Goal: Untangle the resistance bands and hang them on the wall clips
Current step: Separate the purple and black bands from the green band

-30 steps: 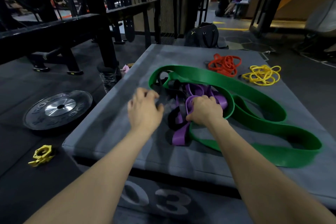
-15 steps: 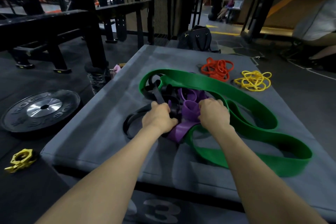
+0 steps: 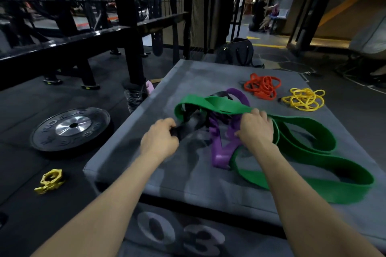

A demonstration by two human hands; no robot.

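A tangle of three wide bands lies on the grey padded box (image 3: 200,177): a long green band (image 3: 309,165), a purple band (image 3: 219,148) and a black band (image 3: 188,125). My left hand (image 3: 159,141) grips the black band and holds it taut, up off the pad. My right hand (image 3: 255,131) grips the green and purple bands where they cross and holds them raised. A coiled red band (image 3: 262,86) and a coiled yellow band (image 3: 302,99) lie apart at the far right of the pad. No wall clips are in view.
A black weight plate (image 3: 71,128) and a yellow collar (image 3: 50,180) lie on the floor to the left. A black rack frame (image 3: 129,27) stands beyond them. A dark bag (image 3: 237,51) sits behind the box. A person crouches far back.
Both hands have lifted and drawn apart, the left pulling the black band out to the left. The green and purple loops have risen off the pad with the right hand.
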